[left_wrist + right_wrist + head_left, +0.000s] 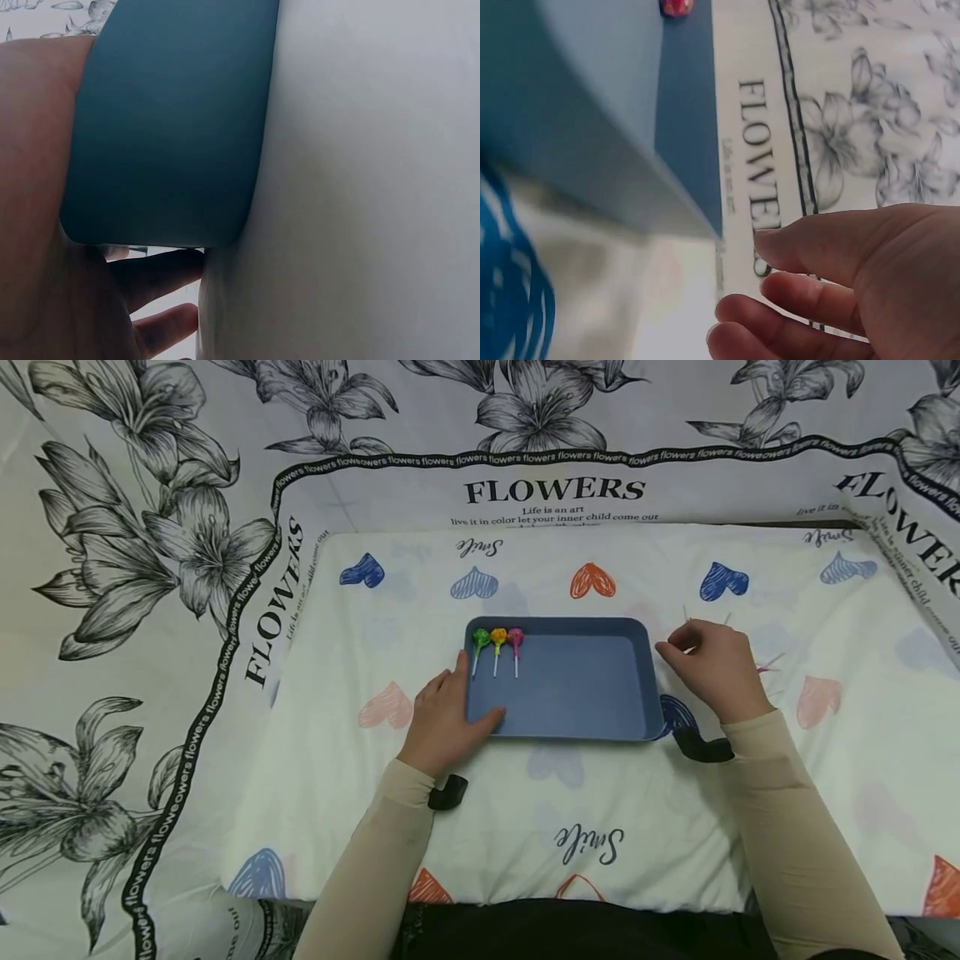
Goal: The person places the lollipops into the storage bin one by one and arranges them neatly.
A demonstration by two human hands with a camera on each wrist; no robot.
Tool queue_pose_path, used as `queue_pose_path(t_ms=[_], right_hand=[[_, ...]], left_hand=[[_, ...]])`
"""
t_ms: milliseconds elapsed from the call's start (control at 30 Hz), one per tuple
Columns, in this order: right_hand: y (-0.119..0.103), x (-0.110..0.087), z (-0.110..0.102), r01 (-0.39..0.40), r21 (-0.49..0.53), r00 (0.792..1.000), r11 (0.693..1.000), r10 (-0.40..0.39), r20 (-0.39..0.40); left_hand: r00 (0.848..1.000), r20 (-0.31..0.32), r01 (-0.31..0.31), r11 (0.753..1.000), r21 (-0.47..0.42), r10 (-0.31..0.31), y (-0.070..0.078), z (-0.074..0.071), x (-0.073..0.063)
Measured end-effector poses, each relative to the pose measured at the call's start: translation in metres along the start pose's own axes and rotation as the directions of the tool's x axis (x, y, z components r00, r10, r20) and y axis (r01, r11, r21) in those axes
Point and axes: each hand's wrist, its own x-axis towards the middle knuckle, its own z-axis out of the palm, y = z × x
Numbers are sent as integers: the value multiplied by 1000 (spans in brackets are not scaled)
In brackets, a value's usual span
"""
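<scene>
A blue rectangular tray (570, 693) lies on a heart-printed white cloth. Along its back left stand three wrapped lollipops in a row: green (481, 637), yellow (498, 637) and pink (515, 637), sticks toward the person. My left hand (447, 714) grips the tray's near left corner, thumb over the rim and fingers along the left side. Just right of the tray, my right hand (712, 667) hovers with loosely curled fingers; nothing shows between thumb and fingertips in the right wrist view. White sticks (771, 662) poke out around this hand, which hides most of what they belong to.
Beneath the heart-printed cloth (637, 827) spreads a larger cloth with black flower drawings (202, 543). Black wrist camera mounts (705, 747) hang from both sleeves, the right one close to the tray's near right corner.
</scene>
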Motion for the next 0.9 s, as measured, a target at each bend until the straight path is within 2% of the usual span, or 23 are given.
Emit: queue_pose_path(t_ms=[200, 433, 700, 900], right_hand=[[22, -7, -11, -45, -11, 999, 999, 45, -10], [41, -12, -20, -99, -97, 992, 990, 106, 66], [62, -18, -33, -95, -226, 978, 969, 133, 160], [69, -21, -39, -104, -258, 965, 960, 160, 208]], left_hand=[[1000, 0, -14, 1000, 6, 14, 2, -2, 2], [1000, 6, -8, 1000, 8, 8, 1, -1, 2], [1000, 11, -2, 1000, 8, 2, 0, 0, 1], [1000, 6, -3, 1000, 5, 3, 1, 0, 0]])
